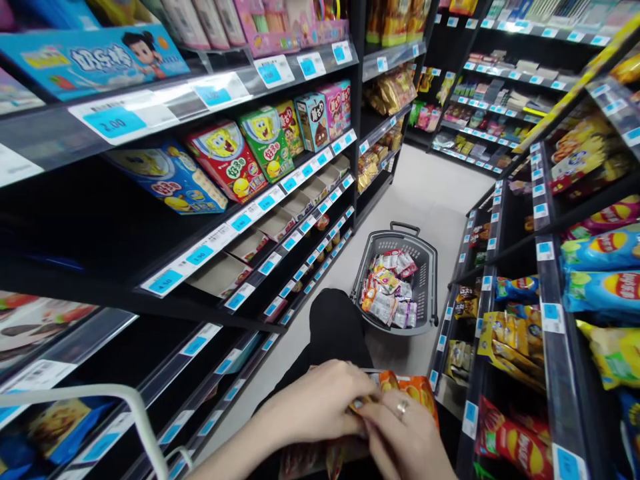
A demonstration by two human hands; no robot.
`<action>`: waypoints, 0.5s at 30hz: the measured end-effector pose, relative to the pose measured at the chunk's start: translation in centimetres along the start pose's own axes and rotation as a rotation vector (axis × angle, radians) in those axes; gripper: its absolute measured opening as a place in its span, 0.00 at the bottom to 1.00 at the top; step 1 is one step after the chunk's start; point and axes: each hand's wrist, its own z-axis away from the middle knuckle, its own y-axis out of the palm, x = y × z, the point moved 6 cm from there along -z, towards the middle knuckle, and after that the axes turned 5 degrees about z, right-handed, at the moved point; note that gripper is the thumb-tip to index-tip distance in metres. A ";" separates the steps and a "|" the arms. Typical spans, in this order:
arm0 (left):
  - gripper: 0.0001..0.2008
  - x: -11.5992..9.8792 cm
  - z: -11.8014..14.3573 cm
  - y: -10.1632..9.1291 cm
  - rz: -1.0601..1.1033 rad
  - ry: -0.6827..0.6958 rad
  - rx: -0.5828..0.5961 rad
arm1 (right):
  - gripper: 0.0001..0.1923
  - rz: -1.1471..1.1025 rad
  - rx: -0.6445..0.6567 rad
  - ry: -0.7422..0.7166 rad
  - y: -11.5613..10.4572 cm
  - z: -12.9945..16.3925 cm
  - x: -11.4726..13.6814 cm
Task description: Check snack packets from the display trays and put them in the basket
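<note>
Close together above my lap, my left hand (330,397) and my right hand (400,433) are closed with their fingers meeting on a small snack packet. Most of that packet is hidden behind the fingers. An orange snack bag (413,390) shows just behind my right hand, which wears a ring. More packets lie beneath both hands, partly covered. Beyond my knee, a grey shopping basket (427,267) stands on the floor with several small snack packets (387,287) inside and its handle at the far end.
Shelves with price tags line both sides. Boxed snacks (227,160) sit on the left shelf, chip bags (603,247) on the right. A white curved rail (100,395) juts in at lower left. Pale floor (425,180) runs between the shelves toward another rack.
</note>
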 end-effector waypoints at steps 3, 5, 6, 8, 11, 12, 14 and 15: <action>0.10 -0.1 0.3 -2.1 0.125 0.045 -0.082 | 0.10 -0.238 -0.041 0.112 -3.4 -1.9 -1.5; 0.10 0.5 1.0 -4.3 0.290 0.020 -0.264 | 0.12 -0.390 -0.128 0.259 -5.1 -2.2 -3.8; 0.10 1.0 1.5 -5.3 0.415 -0.011 -0.363 | 0.14 -0.453 -0.194 0.325 -5.7 -2.0 -5.1; 0.11 2.1 2.1 -6.3 0.713 -0.052 -0.549 | 0.24 -0.611 -0.297 0.417 -5.9 -1.7 -7.0; 0.17 2.8 2.0 -5.8 1.135 -0.020 -0.775 | 0.39 -0.970 -0.247 0.429 -3.9 -2.0 -7.6; 0.19 2.8 1.7 -5.2 1.239 -0.016 -0.817 | 0.42 -1.061 -0.233 0.429 -3.3 -2.2 -7.5; 0.23 2.5 1.0 -3.9 1.387 -0.023 -0.861 | 0.43 -1.144 -0.287 0.449 -2.6 -2.3 -7.4; 0.26 2.4 0.8 -3.5 1.428 -0.009 -0.878 | 0.41 -1.146 -0.333 0.465 -2.5 -2.2 -7.5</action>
